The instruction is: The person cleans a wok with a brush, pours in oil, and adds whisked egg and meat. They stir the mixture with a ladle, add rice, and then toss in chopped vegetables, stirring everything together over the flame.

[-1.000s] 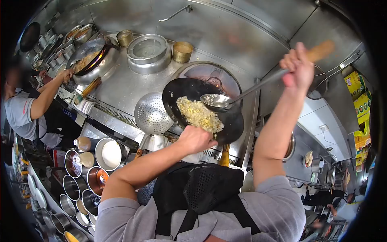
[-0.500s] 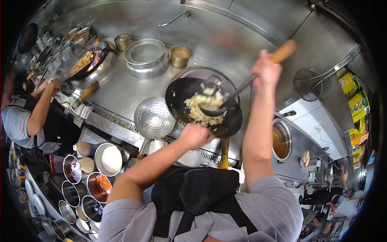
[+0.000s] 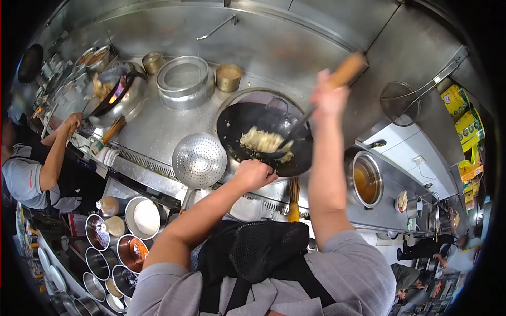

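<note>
Our right hand (image 3: 329, 97) has swung left since a second ago, and the ladle (image 3: 299, 129) has dipped lower. Before us sits the black wok (image 3: 242, 118), with the perforated strainer (image 3: 199, 159) just left of it. We wrap our right fingers around the ladle's handle, its bowl against the pale food (image 3: 261, 139) heaped mid-wok. Our left hand (image 3: 254, 175) is closed on the wok's near edge.

Round black wok (image 3: 240, 118), pale yellowish food (image 3: 259, 139) clumped inside, wooden-handled ladle (image 3: 301, 124) slanting down into it
</note>
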A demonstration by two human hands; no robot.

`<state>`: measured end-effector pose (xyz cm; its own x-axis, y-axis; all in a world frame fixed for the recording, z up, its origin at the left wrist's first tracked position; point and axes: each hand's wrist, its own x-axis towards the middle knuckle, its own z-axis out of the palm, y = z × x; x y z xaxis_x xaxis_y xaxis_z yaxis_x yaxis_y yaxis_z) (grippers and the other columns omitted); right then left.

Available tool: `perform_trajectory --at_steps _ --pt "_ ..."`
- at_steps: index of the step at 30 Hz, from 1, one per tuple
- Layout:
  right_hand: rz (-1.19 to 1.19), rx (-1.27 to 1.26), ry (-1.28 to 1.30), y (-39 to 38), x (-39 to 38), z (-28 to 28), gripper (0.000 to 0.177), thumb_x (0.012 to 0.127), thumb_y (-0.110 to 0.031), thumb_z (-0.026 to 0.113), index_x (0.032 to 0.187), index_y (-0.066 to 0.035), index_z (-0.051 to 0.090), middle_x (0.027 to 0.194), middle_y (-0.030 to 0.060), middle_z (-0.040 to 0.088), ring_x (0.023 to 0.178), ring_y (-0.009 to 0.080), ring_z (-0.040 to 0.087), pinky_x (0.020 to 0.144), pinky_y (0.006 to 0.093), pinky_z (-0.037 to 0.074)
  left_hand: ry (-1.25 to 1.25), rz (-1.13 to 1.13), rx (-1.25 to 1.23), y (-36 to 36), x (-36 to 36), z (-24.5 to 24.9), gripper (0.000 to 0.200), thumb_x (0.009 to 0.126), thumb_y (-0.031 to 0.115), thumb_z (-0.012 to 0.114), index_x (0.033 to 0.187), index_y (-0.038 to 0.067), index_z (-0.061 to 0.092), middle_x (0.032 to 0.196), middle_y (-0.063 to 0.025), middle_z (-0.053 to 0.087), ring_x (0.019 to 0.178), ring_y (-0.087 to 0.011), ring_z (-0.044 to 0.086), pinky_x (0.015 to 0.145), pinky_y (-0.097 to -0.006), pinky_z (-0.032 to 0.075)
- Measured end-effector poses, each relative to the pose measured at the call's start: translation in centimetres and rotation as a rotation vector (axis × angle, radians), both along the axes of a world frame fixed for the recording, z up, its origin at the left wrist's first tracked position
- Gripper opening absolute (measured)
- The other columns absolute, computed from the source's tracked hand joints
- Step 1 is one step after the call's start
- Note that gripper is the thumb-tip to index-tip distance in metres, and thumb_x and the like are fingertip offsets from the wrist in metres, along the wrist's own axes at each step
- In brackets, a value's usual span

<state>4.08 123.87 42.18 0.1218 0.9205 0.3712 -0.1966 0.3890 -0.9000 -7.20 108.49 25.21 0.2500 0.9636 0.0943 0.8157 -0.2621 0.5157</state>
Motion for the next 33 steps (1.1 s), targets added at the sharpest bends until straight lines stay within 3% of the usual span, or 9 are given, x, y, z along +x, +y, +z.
perform_trajectory --at_steps 2,5,6,10,13,17,22,26,33 --pt "0.015 -0.082 0.036 2.4 -2.0 -7.6 0.024 0.089 -0.014 0.064 0.077 -0.011 0.044 0.052 -0.0033 0.040 0.039 0.0075 0.038 0.035 0.0237 0.031 0.049 0.034 0.135 0.4 0.5 -5.4 0.032 0.085 0.037 0.057 0.067 0.012 0.066 0.066 -0.0138 0.064 0.065 -0.0345 0.064 0.061 -0.0451 0.052" --pt "0.058 0.058 0.196 3.0 0.1 -6.5 0.024 0.089 -0.014 0.063 0.078 -0.011 0.043 0.052 -0.0034 0.039 0.038 0.0072 0.037 0.035 0.0249 0.031 0.140 -0.050 0.031 -3.2 0.7 -8.8 0.027 0.083 0.041 0.060 0.072 0.019 0.071 0.068 -0.0109 0.067 0.068 -0.0319 0.067 0.067 -0.0442 0.054" --pt "0.063 0.072 0.156 3.6 1.1 -4.8 0.022 0.090 -0.014 0.063 0.080 -0.010 0.043 0.052 -0.0033 0.039 0.038 0.0073 0.036 0.035 0.0253 0.032 0.088 -0.114 0.348 -4.0 0.5 -10.1 0.026 0.082 0.043 0.061 0.074 0.020 0.072 0.070 -0.0102 0.068 0.068 -0.0313 0.067 0.065 -0.0430 0.055" --pt "0.197 -0.116 0.055 7.5 2.4 -0.9 0.024 0.089 -0.020 0.064 0.080 -0.010 0.044 0.052 -0.0030 0.038 0.038 0.0070 0.034 0.036 0.0251 0.030 0.125 0.045 -0.135 0.4 0.6 -5.7 0.031 0.083 0.044 0.059 0.076 0.016 0.072 0.075 -0.0116 0.068 0.076 -0.0306 0.067 0.071 -0.0436 0.053" --pt "0.165 0.110 0.060 4.3 3.4 0.7 0.026 0.089 -0.020 0.065 0.077 -0.010 0.045 0.050 -0.0032 0.039 0.038 0.0067 0.034 0.037 0.0255 0.031 0.104 0.047 -0.158 4.5 0.5 -6.1 0.035 0.083 0.045 0.058 0.075 0.013 0.071 0.074 -0.0132 0.068 0.076 -0.0309 0.066 0.072 -0.0442 0.052" --pt "-0.064 0.014 0.039 8.5 0.1 -9.6 0.025 0.089 -0.017 0.065 0.074 -0.010 0.045 0.050 -0.0026 0.041 0.038 0.0068 0.037 0.037 0.0245 0.031 0.103 0.057 -0.083 4.7 0.8 -8.9 0.035 0.085 0.045 0.057 0.077 0.013 0.071 0.074 -0.0137 0.068 0.075 -0.0320 0.066 0.072 -0.0441 0.051" --pt "0.343 0.172 -0.020 5.2 0.5 -4.1 0.025 0.087 -0.013 0.066 0.073 -0.009 0.045 0.052 -0.0022 0.043 0.040 0.0073 0.040 0.037 0.0235 0.032 0.094 0.091 -0.047 5.0 1.0 -8.9 0.038 0.085 0.045 0.057 0.072 0.011 0.068 0.070 -0.0127 0.066 0.072 -0.0330 0.065 0.073 -0.0442 0.050" --pt "0.338 0.049 -0.053 8.2 -1.1 -12.7 0.024 0.087 -0.014 0.066 0.073 -0.008 0.047 0.057 -0.0012 0.048 0.047 0.0084 0.045 0.042 0.0259 0.036 0.101 0.095 -0.054 5.5 1.3 -10.0 0.039 0.084 0.047 0.058 0.074 0.012 0.070 0.070 -0.0133 0.066 0.073 -0.0334 0.065 0.075 -0.0447 0.050" --pt "0.413 0.157 -0.086 7.6 0.8 -8.1 0.023 0.087 -0.016 0.065 0.072 -0.007 0.050 0.058 -0.0013 0.050 0.049 0.0081 0.047 0.045 0.0255 0.035 0.108 0.114 -0.064 5.2 1.4 -9.5 0.039 0.084 0.047 0.058 0.075 0.011 0.071 0.070 -0.0150 0.066 0.073 -0.0335 0.065 0.075 -0.0443 0.050"
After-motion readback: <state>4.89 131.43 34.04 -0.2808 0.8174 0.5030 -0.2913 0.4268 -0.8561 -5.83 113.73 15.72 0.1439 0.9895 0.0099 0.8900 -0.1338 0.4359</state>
